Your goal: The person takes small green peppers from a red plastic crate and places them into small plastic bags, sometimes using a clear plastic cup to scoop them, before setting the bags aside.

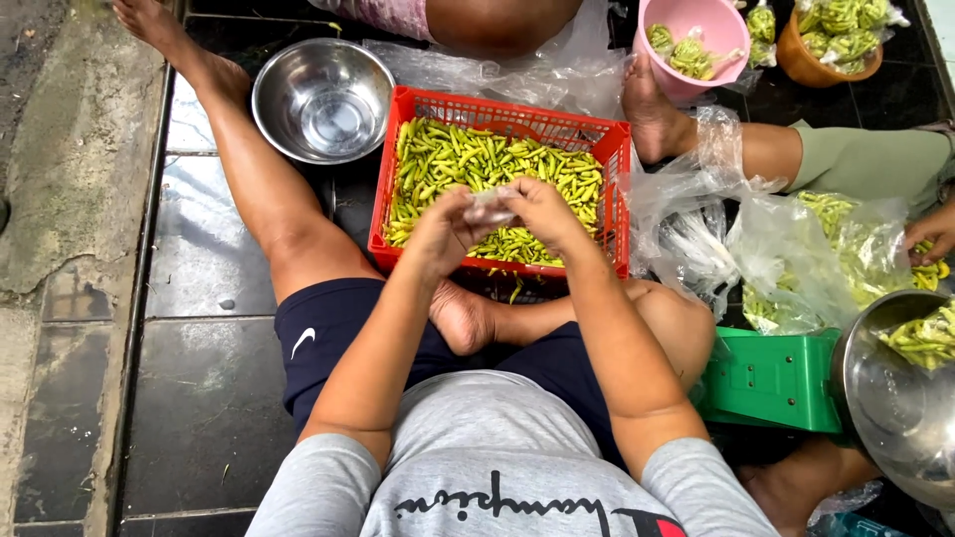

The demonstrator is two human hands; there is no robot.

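Both hands, left hand (pixel 443 231) and right hand (pixel 542 207), pinch a small clear plastic bag (pixel 492 204) over the red crate (pixel 507 121) of green chillies (pixel 468 164); empty steel bowl (pixel 323 99) just left, bagged chillies (pixel 796 259) right.

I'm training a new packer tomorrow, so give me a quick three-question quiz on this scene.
1. True or false: the red crate holds green chilies.
2. What do the left hand and right hand hold between them?
3. The steel bowl beside the crate is: A full of chilies, B bare of chilies, C upside down.

Key: 1 true; 2 a small clear plastic bag; 3 B.
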